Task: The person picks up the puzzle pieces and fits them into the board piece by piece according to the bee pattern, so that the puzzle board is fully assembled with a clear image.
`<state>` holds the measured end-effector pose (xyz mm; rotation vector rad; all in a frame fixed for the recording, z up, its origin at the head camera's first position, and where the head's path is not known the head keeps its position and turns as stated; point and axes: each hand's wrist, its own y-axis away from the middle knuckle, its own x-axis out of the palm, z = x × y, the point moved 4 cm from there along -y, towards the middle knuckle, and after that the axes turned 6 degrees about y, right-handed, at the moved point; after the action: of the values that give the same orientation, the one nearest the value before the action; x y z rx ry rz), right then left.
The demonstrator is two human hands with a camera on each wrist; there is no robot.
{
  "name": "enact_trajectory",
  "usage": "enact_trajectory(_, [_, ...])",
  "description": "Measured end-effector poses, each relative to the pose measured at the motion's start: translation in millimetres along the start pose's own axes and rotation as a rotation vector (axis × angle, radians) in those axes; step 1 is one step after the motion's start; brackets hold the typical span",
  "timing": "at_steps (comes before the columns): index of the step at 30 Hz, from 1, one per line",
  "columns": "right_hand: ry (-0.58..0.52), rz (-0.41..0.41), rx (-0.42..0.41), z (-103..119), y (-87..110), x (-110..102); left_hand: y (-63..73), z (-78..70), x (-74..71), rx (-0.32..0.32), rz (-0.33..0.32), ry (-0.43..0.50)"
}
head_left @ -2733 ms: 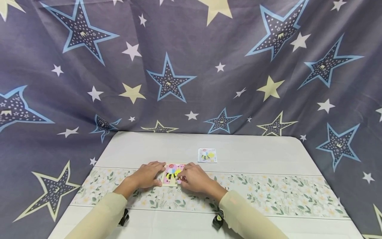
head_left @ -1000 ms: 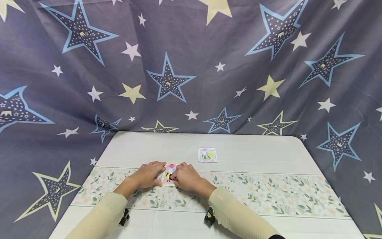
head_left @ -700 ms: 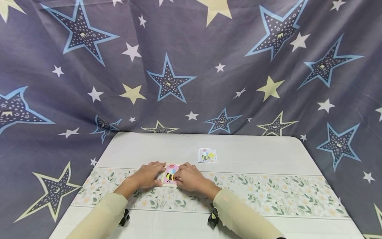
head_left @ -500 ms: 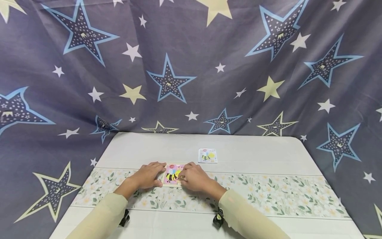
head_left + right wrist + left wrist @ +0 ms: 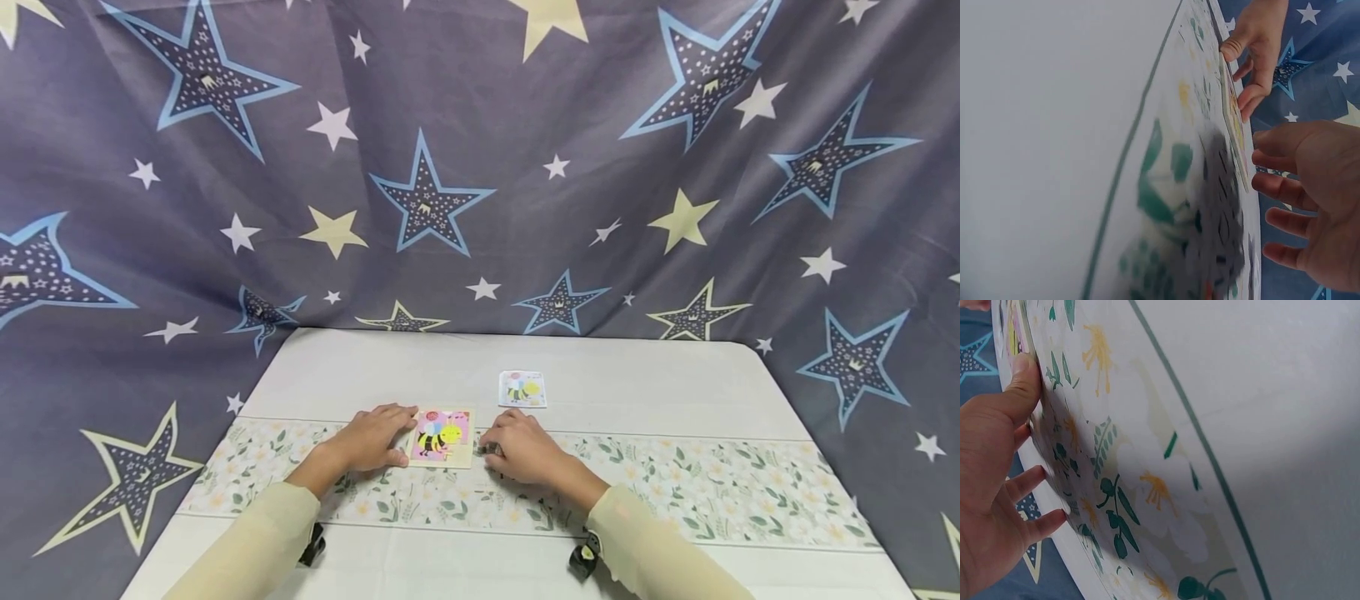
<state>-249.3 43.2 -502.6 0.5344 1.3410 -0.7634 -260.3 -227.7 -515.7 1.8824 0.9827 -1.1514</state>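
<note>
A square bee puzzle board (image 5: pixel 441 437) lies flat on the table, pink inside a pale cream frame. Its lower right part shows plain cream. My left hand (image 5: pixel 372 439) rests at its left edge, thumb near the lower corner and fingers near the upper one. In the left wrist view that hand (image 5: pixel 997 462) has its thumb against the board's side and its other fingers spread loosely. My right hand (image 5: pixel 521 447) is just right of the board, apart from it. The right wrist view has this hand (image 5: pixel 1316 194) with loosely bent fingers and nothing between them.
A small card (image 5: pixel 522 389) with a similar bee picture lies behind the board, toward the right. The white table (image 5: pixel 637 383) carries a flowered band (image 5: pixel 675 475) across its middle. A grey star-patterned cloth (image 5: pixel 465 167) hangs behind the table.
My right hand, which was over the board's right part, has drawn away to the right and uncovered it. The left hand has stayed at the left edge.
</note>
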Motion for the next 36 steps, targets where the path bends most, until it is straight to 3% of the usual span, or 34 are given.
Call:
enact_trajectory(7, [-0.052,-0.013,-0.005,-13.6,21.7,-9.7,-1.3,-0.4,-0.2,0.006,-0.002,-0.010])
enact_trajectory(18, [-0.046,-0.061,0.006,-36.5,54.0,-8.7,-1.1,-0.9,-1.8,0.004,0.000,-0.028])
enact_trajectory(36, [-0.027,-0.007,0.047,-60.9,92.0,-14.5,-0.5,-0.7,-0.8,0.012,-0.011,-0.016])
